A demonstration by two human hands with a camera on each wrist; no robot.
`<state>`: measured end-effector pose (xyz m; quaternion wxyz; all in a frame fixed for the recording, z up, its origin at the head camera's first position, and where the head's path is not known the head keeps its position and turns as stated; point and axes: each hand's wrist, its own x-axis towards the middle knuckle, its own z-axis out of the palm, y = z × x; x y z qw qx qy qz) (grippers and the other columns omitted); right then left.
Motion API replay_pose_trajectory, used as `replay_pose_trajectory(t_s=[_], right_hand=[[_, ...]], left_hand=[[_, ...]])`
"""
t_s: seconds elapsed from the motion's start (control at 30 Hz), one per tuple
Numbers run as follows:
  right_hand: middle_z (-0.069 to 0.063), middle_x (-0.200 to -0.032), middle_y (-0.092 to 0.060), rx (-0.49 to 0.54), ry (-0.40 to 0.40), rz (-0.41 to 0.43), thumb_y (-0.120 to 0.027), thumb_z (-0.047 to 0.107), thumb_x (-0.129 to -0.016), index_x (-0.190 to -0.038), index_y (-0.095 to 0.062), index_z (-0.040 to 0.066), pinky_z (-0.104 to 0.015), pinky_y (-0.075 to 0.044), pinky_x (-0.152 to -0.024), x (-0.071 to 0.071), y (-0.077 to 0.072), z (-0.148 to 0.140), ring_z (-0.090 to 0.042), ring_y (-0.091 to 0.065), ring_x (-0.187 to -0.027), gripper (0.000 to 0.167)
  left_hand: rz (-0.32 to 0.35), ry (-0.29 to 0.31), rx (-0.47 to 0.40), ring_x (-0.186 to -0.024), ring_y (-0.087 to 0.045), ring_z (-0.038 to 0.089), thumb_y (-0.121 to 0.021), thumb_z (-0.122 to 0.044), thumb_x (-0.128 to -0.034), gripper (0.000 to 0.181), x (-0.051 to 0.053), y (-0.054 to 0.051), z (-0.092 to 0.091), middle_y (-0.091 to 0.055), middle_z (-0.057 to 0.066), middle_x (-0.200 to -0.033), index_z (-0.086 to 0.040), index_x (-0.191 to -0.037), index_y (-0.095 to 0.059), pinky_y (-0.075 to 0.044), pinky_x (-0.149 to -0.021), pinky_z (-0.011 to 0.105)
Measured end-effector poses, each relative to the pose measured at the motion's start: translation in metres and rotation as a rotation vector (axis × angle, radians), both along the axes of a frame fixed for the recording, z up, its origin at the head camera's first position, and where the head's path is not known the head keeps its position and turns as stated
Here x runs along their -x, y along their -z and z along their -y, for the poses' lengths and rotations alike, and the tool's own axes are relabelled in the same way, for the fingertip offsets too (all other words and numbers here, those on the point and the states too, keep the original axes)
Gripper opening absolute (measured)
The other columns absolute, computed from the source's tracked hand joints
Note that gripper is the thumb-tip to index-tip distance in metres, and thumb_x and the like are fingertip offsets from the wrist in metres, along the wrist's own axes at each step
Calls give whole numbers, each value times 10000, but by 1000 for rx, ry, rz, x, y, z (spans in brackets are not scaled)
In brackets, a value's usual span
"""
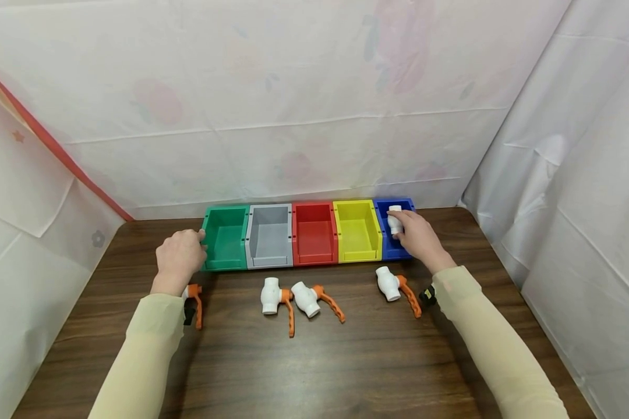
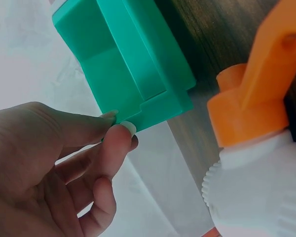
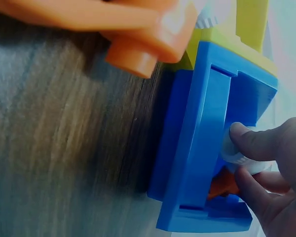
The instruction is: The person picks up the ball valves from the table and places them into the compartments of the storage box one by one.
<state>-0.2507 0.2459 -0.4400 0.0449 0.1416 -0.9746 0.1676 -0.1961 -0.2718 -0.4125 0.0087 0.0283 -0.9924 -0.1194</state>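
Observation:
My left hand (image 1: 180, 256) pinches the side wall of the green bin (image 2: 163, 94) between thumb and fingers, at the left end of the row. At the other end, my right hand (image 1: 421, 237) holds a white ball valve (image 1: 395, 221) inside the blue bin (image 3: 187, 163); its orange handle (image 3: 223, 185) shows low in the bin in the right wrist view. Another valve (image 1: 388, 284) with an orange handle lies in front of the blue bin. Two more valves, one (image 1: 270, 297) beside the other (image 1: 306, 299), lie at the middle. A further valve (image 2: 256, 182) is partly hidden under my left forearm.
Between the end bins stand a grey bin (image 1: 269, 260), a red bin (image 1: 315, 256) and a yellow bin (image 1: 359, 254), side by side. A white patterned curtain (image 1: 293, 105) hangs right behind the row. The dark wooden table (image 1: 314, 372) extends toward me.

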Motion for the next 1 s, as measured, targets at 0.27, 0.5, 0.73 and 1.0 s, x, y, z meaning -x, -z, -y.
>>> replay_pose_trajectory(t_s=[0.27,0.5,0.73,1.0], right_hand=[[-254,-1376,-530,-51,8,72,-719,35,-892,-1429,-540,79,-585,-431,-985,12,-1,3,-431,-527,-1217,568],[-250,-1368,-544,-97,8,149,-732,45,-882,-1438,-537,84,-574,-438,-988,21,-1,7,-417,-531,-1216,591],[-241,-1334,-582,-150,-29,185,-732,35,-873,-1437,-531,48,-566,-440,-986,30,-4,13,-411,-555,-1188,599],[-237,-1287,-613,-196,-38,228,-734,47,-868,-1433,-525,19,-541,-463,-957,38,-2,18,-391,-582,-1129,603]], left_hand=[[7,5,-1,-550,-553,319,-635,-103,-955,423,0,0,1,-600,321,-1251,6,-1362,-591,-430,-423,402],[16,8,4,-559,-558,318,-632,-105,-959,424,1,-1,2,-593,317,-1266,8,-1365,-587,-432,-428,400],[11,7,0,-562,-559,319,-632,-104,-960,420,0,-1,4,-598,325,-1252,12,-1361,-590,-432,-429,401],[17,1,-5,-544,-545,303,-631,-104,-964,420,-2,-3,4,-597,328,-1252,20,-1362,-586,-430,-431,390]])
